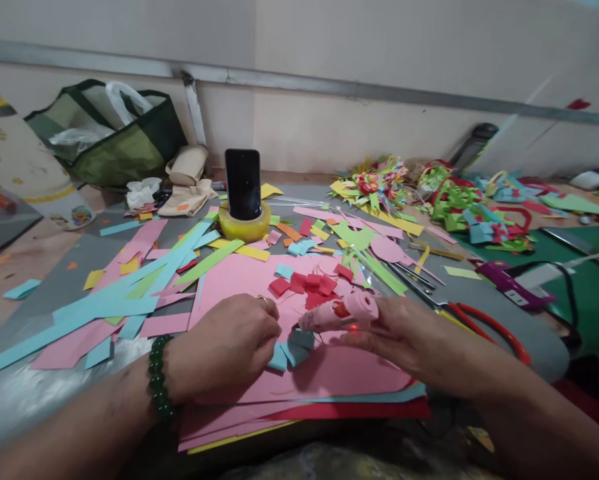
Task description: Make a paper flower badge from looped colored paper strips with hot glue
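My left hand [229, 343], with a green bead bracelet [159, 377] at the wrist and a ring on one finger, is curled closed on the pink paper sheets [329, 373], its fingertips at some small blue paper squares [292, 348]. What it pinches is hidden. My right hand [404, 333] holds a rolled pink paper piece [346, 310] with a red spot between thumb and fingers, just above the sheets. Small red paper squares [309, 285] lie right behind the roll.
A black phone [242, 183] stands in a yellow tape roll [245, 225]. Blue, green and yellow paper strips [129, 293] cover the left. Red-handled scissors [484, 323] and a purple tool [509, 283] lie right. A green bag [114, 133] sits at the wall, paper craft piles [429, 193] far right.
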The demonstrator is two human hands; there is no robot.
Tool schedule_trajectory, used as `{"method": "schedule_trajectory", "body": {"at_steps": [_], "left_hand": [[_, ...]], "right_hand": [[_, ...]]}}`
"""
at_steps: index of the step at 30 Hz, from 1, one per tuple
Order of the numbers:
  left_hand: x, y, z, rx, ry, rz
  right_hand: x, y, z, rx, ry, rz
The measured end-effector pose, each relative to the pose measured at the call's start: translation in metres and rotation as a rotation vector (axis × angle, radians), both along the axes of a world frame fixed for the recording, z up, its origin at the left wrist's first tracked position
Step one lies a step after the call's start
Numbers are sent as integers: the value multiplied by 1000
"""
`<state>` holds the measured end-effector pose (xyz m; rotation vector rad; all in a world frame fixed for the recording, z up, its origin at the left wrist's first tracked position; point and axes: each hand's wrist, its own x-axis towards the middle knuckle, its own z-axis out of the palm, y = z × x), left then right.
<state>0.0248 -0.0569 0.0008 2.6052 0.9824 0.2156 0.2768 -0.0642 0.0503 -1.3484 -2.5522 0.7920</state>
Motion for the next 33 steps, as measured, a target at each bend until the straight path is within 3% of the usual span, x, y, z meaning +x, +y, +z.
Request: {"method": "schedule_trajectory", "body": {"at_steps": [16, 22, 33], "left_hand": [[-1, 0, 2, -3, 3, 2], [0, 0, 1, -3, 14, 8], [-1, -1, 3, 16, 14, 1]], "right_hand": [[-5, -5, 3, -65, 11, -22], [-5, -14, 5, -50, 47, -1], [-5, -8, 3, -31, 3, -18]]}}
